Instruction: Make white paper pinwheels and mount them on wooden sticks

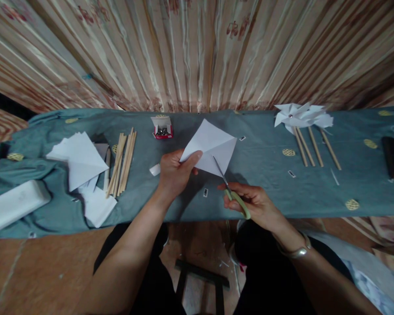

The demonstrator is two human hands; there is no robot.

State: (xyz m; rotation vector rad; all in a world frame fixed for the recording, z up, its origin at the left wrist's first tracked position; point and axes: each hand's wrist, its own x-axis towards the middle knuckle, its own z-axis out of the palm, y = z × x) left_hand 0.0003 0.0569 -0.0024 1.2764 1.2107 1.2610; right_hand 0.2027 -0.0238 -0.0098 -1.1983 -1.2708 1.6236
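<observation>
My left hand (174, 171) pinches the lower left corner of a white square of paper (213, 144) and holds it up over the teal-covered table (262, 175). My right hand (253, 202) grips green-handled scissors (231, 189). Their blades point up and left into the lower edge of the paper, along a crease.
A stack of white paper squares (82, 164) and a bundle of wooden sticks (122, 162) lie at the left. A small red box of pins (162, 127) sits at the back. Finished white pinwheels on sticks (302, 120) lie at the right. A white block (13, 205) rests at far left.
</observation>
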